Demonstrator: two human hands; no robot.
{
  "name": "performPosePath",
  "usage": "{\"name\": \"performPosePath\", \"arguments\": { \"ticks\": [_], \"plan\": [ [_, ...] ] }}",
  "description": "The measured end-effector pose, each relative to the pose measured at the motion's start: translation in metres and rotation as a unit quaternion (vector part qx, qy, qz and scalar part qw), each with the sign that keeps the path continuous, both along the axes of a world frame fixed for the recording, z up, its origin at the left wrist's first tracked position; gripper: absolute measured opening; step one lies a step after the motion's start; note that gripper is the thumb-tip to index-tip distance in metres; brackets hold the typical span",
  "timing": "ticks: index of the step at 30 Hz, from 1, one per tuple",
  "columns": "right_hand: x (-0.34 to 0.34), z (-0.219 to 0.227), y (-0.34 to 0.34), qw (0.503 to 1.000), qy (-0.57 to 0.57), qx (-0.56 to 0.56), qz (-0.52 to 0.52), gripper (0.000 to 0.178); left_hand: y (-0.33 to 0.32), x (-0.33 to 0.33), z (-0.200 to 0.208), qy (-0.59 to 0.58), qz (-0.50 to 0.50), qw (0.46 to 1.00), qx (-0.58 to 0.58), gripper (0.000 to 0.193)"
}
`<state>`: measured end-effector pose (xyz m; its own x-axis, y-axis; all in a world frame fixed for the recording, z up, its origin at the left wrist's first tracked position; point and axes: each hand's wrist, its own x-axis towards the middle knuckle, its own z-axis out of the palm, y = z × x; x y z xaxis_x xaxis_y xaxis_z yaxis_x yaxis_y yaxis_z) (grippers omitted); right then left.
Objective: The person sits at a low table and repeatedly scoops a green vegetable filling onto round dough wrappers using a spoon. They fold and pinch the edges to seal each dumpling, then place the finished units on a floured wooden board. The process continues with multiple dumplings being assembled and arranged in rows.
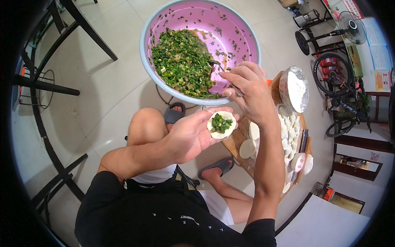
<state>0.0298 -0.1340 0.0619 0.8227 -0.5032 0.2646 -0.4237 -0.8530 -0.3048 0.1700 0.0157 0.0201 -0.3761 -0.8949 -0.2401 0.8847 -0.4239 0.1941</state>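
My left hand is palm up, holding a round dumpling wrapper on its fingers. A small heap of chopped green filling sits in the middle of the wrapper. Just above it, over the near right rim of a large pink basin, my right hand is closed around a slim metal utensil. It looks like a spoon, though my fingers cover much of it. Green filling mixed with brownish bits is piled on the left side of the basin, with scraps stuck to its walls.
A wooden board to the right carries round wrappers, several pale dumplings and a dark-bladed knife. Beyond my right wrist stands a clear bowl of white flour. Dark chair legs are at left; a bicycle and fan stand far right.
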Motion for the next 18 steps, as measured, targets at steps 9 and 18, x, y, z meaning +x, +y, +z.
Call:
{"name": "performPosePath", "arguments": {
  "ticks": [9,18],
  "plan": [
    [-0.032,0.006,0.038,0.928,-0.302,0.103,-0.191,0.017,-0.001,-0.004,-0.002,0.004,0.0,1.0,0.017,0.049],
    [-0.073,0.023,0.11,0.787,-0.519,0.221,-0.25,0.034,-0.003,-0.008,0.003,0.013,0.023,1.0,-0.017,0.067]
  ]
}}
